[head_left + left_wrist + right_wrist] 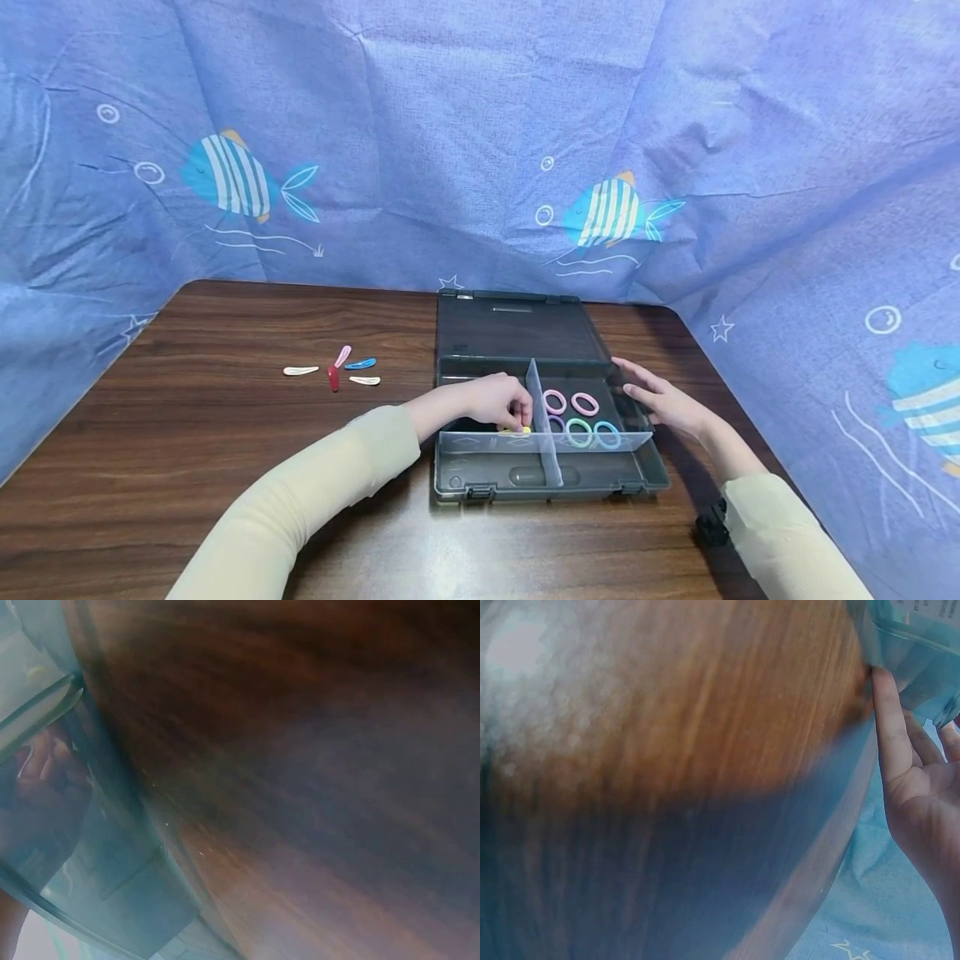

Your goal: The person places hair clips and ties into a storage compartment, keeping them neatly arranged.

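Note:
A grey see-through plastic box (555, 492) lies on the table with its lid (513, 329) laid back. Thin clear dividers (542, 417) cross inside it. My left hand (498, 400) reaches into the left compartment, fingers curled, pinching what looks like a yellow hair clip (517, 431) partly hidden by the fingers. Through the box wall, the left wrist view shows that hand dimly. Several ring-shaped hair ties lie right of the divider, among them a pink one (585, 405) and a blue one (607, 434). My right hand (667, 404) touches the box's right side with fairly straight fingers.
Left of the box, loose hair clips lie on the wooden table (187, 417): a red one (333, 379), a blue one (361, 364), a pink one (343, 357) and white ones (301, 371). A blue fish-patterned cloth (450, 125) hangs behind and right of the table.

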Motion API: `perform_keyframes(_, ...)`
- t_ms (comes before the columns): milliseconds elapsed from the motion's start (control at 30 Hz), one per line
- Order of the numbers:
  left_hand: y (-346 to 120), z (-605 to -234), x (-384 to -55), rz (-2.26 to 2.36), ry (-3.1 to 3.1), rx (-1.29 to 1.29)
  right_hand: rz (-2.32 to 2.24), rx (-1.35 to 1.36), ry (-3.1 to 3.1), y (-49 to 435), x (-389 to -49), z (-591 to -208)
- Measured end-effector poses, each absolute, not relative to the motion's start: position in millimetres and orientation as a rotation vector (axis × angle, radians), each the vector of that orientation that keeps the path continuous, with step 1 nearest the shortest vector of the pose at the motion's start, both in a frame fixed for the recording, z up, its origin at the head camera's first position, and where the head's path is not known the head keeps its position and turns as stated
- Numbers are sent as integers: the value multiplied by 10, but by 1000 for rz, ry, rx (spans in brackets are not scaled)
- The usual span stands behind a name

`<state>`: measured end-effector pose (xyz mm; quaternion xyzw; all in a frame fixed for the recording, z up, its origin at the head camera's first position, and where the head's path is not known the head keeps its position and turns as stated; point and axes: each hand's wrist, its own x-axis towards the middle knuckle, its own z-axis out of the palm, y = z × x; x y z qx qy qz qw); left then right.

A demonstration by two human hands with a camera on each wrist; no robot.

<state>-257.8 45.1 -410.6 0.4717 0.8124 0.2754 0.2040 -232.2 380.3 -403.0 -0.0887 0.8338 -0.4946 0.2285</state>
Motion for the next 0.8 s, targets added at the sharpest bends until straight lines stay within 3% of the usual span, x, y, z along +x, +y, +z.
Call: perform_keyframes(800,311,-3878,-2518,806,2275,1377,-1347,-245,2310,3796,-2311,-4020)
